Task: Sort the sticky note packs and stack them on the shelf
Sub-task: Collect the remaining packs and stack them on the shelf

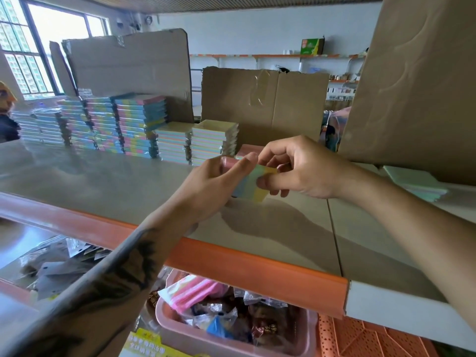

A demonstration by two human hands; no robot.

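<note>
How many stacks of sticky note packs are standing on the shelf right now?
7 visible, in a row along the back: two low blurred stacks far left, three tall ones, two shorter ones nearest the hands. Others may be hidden.

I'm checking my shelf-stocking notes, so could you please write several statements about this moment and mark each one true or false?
1. Both hands hold the same multicoloured sticky note pack. True: the left hand and right hand grip it together.
2. The held pack is lying on top of the tallest stack. False: it is held above the shelf surface, in front of the stacks.
3. Stacks of wrapped packs stand along the back of the shelf. True.
4. The shelf's front edge strip is blue. False: it is orange.
5. A pink basket of wrapped goods sits below the shelf. True.
6. The cardboard box is at the far left. False: it is at the right.
</note>
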